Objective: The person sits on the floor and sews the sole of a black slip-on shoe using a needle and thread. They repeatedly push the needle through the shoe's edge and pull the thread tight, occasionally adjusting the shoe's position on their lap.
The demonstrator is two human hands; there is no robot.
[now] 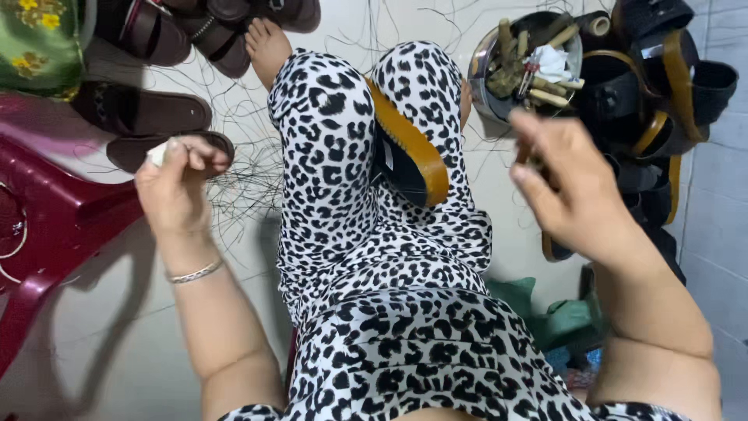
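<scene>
Lap, in spotted black-and-white cloth [389,343], nearest the lens; knees drawn together. Sandal [405,152], black with tan sole edge, clamped between the knees; long axis runs from upper left to lower right, sole edge turned up toward the camera; which end is the toe cannot be told. Left hand [175,187], raised at left, fingertips pinched on a small pale object, possibly wax or a thread end. Right hand [573,187], raised at right, fingers loosely curled; whether it holds anything cannot be told. Loose dark threads [241,179] strewn on the floor. Metal bowl [487,74] of small tools, upper right, beside stacked black sandals [662,86]. Judgement: work goes best with knees gripping firmly and thread drawn taut evenly.
</scene>
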